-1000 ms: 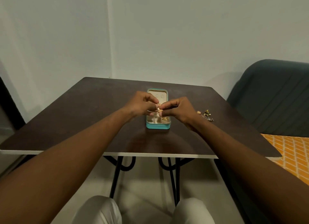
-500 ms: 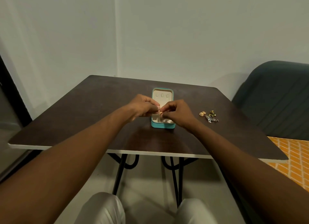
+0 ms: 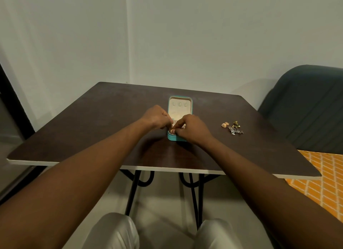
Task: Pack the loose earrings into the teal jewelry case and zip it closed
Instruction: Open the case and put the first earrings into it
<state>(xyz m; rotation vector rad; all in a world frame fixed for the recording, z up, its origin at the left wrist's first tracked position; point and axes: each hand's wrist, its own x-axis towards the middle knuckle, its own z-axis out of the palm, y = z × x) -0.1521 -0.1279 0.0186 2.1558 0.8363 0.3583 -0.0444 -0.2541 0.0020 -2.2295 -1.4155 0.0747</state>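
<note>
— How far along are we?

— Partway, I'd judge. The open teal zip-round jewelry case with cream lining [image 3: 180, 109] sits mid-way across the dark brown wooden tabletop [image 3: 92, 137], with its lid laid back toward twelve o'clock. I see the left hand [image 3: 157, 117] and right hand [image 3: 193, 128] meeting over its near tray, the fingers of both curled and pinched on one small gold earring [image 3: 172, 131].

— What's left?

— A heap of loose gold and silver earrings [image 3: 232, 127] at three o'clock from the case, well apart. Those need packing, then the zip.

— Any lettering?

— None I can read.
</note>
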